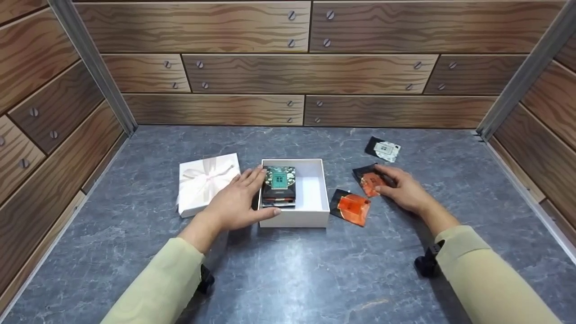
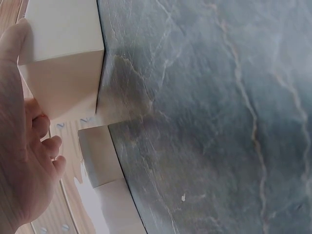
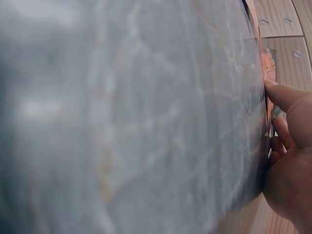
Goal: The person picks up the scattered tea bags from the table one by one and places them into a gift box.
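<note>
While the left hand (image 1: pixel 238 200) touches a square white box (image 1: pixel 294 219), fingers extended, the right hand (image 1: pixel 405 189) pinches a flat black-orange packet (image 1: pixel 371 182).

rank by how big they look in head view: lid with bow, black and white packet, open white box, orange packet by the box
1. Open white box
2. Lid with bow
3. Orange packet by the box
4. Black and white packet; it lies farther away, so true size is unsure
</note>
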### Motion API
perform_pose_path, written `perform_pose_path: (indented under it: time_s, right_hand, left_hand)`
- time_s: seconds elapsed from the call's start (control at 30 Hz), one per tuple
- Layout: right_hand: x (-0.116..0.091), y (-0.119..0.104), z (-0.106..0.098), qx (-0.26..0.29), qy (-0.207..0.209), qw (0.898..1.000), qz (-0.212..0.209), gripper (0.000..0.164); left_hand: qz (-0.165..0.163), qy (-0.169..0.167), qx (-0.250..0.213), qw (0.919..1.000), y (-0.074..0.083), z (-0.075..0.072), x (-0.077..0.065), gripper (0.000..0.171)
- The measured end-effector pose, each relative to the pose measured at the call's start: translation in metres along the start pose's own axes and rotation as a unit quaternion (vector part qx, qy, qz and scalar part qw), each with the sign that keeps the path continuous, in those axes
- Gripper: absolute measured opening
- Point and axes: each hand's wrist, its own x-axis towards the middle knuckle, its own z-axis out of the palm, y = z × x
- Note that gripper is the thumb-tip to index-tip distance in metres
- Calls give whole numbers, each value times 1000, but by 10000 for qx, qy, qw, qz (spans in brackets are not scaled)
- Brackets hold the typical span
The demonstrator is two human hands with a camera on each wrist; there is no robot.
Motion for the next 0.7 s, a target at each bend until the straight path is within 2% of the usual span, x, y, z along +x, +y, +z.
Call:
perform_pose_path:
  time_s: [0.17, 0.37, 0.53, 0.7]
  right_hand:
    - [-1, 0, 0, -46, 25, 10000, 66, 66]
    - [0, 0, -1, 152, 41, 9997, 202, 71]
    - [-1, 2, 0, 758, 168, 9962, 405, 80]
    - [-1, 3, 0, 1354, 206, 9888, 590, 81]
  left_hand:
    - [12, -6, 9, 10000, -1, 1, 1, 113]
    - [46, 34, 3, 10000, -2, 1, 1, 113]
    - [48, 45, 20, 10000, -2, 1, 1, 113]
    - [6, 20, 11, 10000, -1, 1, 1, 112]
